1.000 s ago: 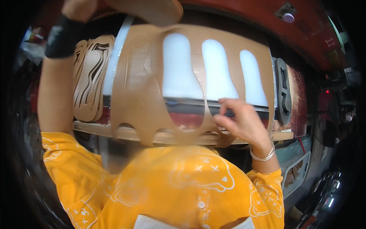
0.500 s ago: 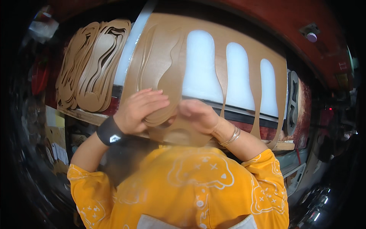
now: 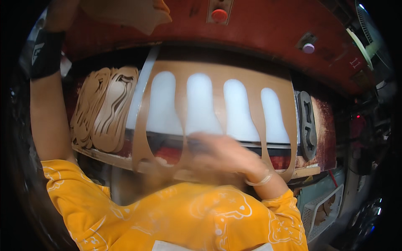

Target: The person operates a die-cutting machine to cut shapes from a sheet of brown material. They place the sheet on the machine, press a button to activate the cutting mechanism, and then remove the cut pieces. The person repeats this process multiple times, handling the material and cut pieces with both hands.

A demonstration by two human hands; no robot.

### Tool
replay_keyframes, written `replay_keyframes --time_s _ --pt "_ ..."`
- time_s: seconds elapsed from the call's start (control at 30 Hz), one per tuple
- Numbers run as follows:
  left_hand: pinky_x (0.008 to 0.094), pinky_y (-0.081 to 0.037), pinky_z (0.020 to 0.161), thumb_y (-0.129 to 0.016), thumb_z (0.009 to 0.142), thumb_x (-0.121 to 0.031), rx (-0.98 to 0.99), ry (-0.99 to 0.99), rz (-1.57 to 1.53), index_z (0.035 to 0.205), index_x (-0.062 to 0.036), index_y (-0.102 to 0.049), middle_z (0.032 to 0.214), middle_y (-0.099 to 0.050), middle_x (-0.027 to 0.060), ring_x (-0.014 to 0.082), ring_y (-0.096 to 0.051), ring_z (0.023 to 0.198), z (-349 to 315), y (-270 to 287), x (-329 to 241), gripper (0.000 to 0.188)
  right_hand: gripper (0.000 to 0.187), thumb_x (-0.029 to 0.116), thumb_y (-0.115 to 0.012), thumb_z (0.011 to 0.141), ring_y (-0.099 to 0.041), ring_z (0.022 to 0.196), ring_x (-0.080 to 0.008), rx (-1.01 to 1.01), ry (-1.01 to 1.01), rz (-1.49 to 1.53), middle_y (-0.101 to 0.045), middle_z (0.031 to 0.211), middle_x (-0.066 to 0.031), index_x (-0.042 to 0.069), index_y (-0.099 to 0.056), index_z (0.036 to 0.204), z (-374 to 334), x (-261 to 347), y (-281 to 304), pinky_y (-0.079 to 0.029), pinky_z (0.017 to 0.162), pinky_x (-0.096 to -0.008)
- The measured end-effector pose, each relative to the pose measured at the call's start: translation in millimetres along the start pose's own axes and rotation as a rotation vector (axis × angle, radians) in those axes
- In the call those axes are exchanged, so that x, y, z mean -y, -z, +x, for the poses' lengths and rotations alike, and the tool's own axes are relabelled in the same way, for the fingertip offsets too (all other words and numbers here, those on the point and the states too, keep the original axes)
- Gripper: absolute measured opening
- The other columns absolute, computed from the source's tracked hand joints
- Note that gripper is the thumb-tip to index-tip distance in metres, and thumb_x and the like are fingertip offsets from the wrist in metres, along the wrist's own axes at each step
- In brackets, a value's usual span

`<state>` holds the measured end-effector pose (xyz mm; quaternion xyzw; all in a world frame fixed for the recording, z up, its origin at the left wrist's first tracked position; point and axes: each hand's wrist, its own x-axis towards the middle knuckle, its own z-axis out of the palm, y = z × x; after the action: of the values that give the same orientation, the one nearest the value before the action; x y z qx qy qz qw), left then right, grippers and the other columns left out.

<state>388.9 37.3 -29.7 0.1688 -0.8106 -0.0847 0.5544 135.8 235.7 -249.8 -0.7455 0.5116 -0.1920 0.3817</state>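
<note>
A brown sheet (image 3: pixel 169 67) with several insole-shaped cut-outs lies on a white board (image 3: pixel 163 98) that shows through the holes. My right hand (image 3: pixel 220 154) hangs over the near part of the sheet, smeared by motion, so its fingers cannot be made out. My left arm reaches up at the left, and my left hand (image 3: pixel 63 14) is partly cut off by the upper edge. Blurred brown insoles (image 3: pixel 130 14) are lifted beside it, in its hold, though its fingers are mostly hidden.
Two stacks of brown cut pieces (image 3: pixel 113 111) lie at the left of the bench. A dark grey, insole-shaped form (image 3: pixel 307 125) lies right of the sheet. Behind stands a red machine panel (image 3: pixel 259 33) with a red button (image 3: pixel 219 16). A white basket (image 3: pixel 322 211) is at lower right.
My left hand has gone from the sheet's near left up to the far left with the insoles, baring the leftmost cut-out. My right hand stays low over the sheet. The view has shifted.
</note>
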Motion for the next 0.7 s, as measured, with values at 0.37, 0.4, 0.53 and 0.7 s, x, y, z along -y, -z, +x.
replay_keyframes --time_s 0.37,0.4,0.53,0.7 --pt "0.0258 -0.047 0.081 -0.057 0.091 -0.009 0.201 0.289 -0.604 0.110 0.0043 -0.060 0.098 -0.065 0.0070 0.0129 -0.060 0.089 -62.0 -138.9 -27.6 0.024 0.054 0.017 -0.075 0.073 -0.057 0.105 -0.0218 -0.418 -0.002 0.330 -0.061 0.112 -0.0173 -0.001 -0.055 0.121 -35.5 -47.8 89.2 -0.043 0.094 -0.0318" --pt "0.0269 -0.047 0.083 -0.056 0.090 -0.008 0.170 0.283 -0.647 0.112 0.0040 -0.059 0.099 -0.065 0.0082 0.0144 -0.061 0.090 -72.0 -143.0 -25.6 0.025 0.043 0.015 -0.074 0.074 -0.061 0.095 -0.0179 -0.315 -0.170 0.396 -0.066 0.102 -0.0139 0.000 -0.062 0.113 -49.0 -50.5 98.3 -0.047 0.086 -0.0300" --pt "0.0312 -0.047 0.091 -0.052 0.081 0.002 0.080 0.373 -0.754 0.123 0.0019 -0.051 0.108 -0.062 0.0110 0.0187 -0.060 0.100 -112.3 -162.4 -19.6 0.041 0.023 0.008 -0.069 0.074 -0.065 0.075 -0.0207 -0.681 0.015 0.039 -0.067 0.082 -0.0143 0.001 -0.069 0.096 -92.7 -66.0 123.0 -0.050 0.071 -0.0302" --pt "0.0328 -0.049 0.086 -0.068 0.072 0.000 0.806 0.596 -0.318 0.125 -0.0092 -0.055 0.095 -0.065 0.0090 0.0217 -0.062 0.093 -153.3 -195.7 -14.9 0.055 0.018 0.011 -0.066 0.077 -0.062 0.082 -0.0356 -0.470 -0.265 -0.470 -0.066 0.085 -0.0180 0.004 -0.068 0.093 -93.1 -88.6 113.5 -0.050 0.073 -0.0391"
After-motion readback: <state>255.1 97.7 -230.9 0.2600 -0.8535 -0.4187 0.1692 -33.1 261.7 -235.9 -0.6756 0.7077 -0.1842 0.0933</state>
